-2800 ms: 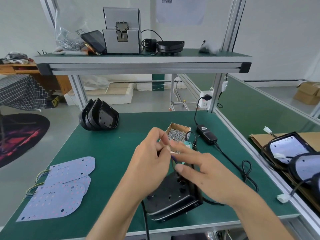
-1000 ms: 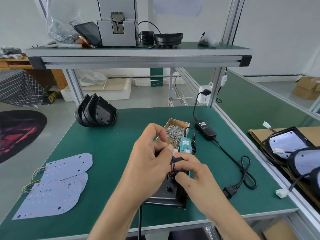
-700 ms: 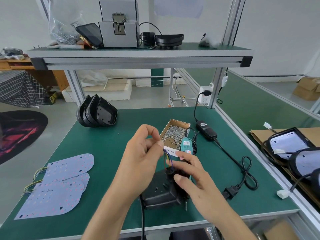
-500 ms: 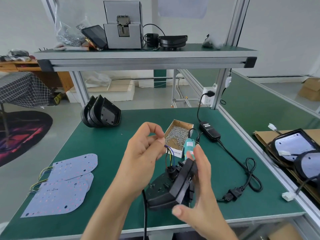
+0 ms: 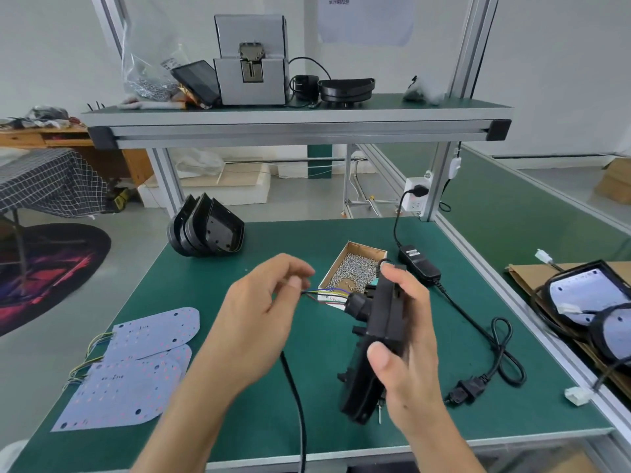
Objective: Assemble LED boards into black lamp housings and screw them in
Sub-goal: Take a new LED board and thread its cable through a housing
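Note:
My right hand [image 5: 408,339] grips a black lamp housing [image 5: 370,349] and holds it on edge above the green table [image 5: 211,278]. Thin coloured wires [image 5: 326,294] run out of a black gland on the housing's left face. My left hand [image 5: 254,319] pinches the ends of those wires between thumb and fingertips. Pale LED boards [image 5: 133,367] with wire tails lie stacked at the table's left. A nested stack of empty black housings [image 5: 206,230] stands at the back left.
An open cardboard box of screws [image 5: 353,271] sits behind my hands. A black power adapter [image 5: 418,264] and its coiled cord [image 5: 491,360] lie to the right. Finished lamps [image 5: 594,302] rest on cardboard at the far right. A shelf [image 5: 293,119] spans overhead.
My right hand lifted the housing off the table and turned it up on edge. My left hand drew the wires out to the left.

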A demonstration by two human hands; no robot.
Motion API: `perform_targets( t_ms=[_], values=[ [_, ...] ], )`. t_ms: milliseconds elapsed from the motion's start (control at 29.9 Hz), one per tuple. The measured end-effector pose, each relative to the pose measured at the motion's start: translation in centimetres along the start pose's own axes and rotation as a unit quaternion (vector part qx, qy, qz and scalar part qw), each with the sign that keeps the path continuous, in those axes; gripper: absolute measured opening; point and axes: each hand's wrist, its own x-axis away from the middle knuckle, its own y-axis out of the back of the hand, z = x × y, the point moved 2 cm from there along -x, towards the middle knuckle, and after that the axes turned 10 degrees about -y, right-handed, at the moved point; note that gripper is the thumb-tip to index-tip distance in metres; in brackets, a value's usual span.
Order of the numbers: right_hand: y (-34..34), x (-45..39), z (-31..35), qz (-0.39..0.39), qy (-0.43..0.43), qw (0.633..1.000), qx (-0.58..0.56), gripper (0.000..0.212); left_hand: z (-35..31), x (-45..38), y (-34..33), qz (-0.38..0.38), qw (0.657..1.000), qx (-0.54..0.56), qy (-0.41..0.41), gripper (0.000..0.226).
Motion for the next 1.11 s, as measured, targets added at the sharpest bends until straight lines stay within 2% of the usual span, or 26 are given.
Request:
perform_targets(
  t_ms=[67,134,268,435,536,703,871,1038,1105],
  values=[
    [0.0,-0.3,0.7,0.016,0.001,1.000,0.001,0.090,-1.6,0.1,-0.3,-0.014,0.998,0.014,-0.067,0.014],
    [0.2,-0.5,1.3,0.027,0.005,1.000,0.005,0.091,-2.4,0.0,-0.7,0.014,0.994,0.049,-0.092,0.015],
    [0.8,-0.8,2.2,0.023,0.003,1.000,0.008,0.089,-2.8,0.0,-0.9,0.063,0.988,0.110,-0.086,0.023],
    [0.7,-1.0,2.5,0.054,-0.045,0.997,-0.041,0.081,-2.4,-0.3,-1.1,0.103,0.972,0.207,-0.040,0.013],
    [0.5,-1.0,2.5,0.050,-0.067,0.992,-0.095,0.073,-2.1,-0.3,-1.3,0.088,0.963,0.256,-0.012,0.012],
    [0.3,-0.9,2.6,0.052,-0.092,0.988,-0.116,0.079,-1.4,0.8,-2.5,0.070,0.960,0.272,0.009,0.013],
    [0.0,-1.8,3.6,0.044,-0.094,0.989,-0.109,0.078,-2.0,0.6,-2.4,-0.030,0.951,0.308,-0.013,0.015],
    [0.1,-1.5,3.4,0.030,-0.077,0.987,-0.135,0.079,-2.5,0.7,-2.5,0.000,0.952,0.307,-0.010,0.021],
    [0.0,-1.0,3.1,0.023,-0.095,0.985,-0.142,0.081,-2.3,0.9,-2.4,0.008,0.956,0.293,-0.006,0.019]
  ],
)
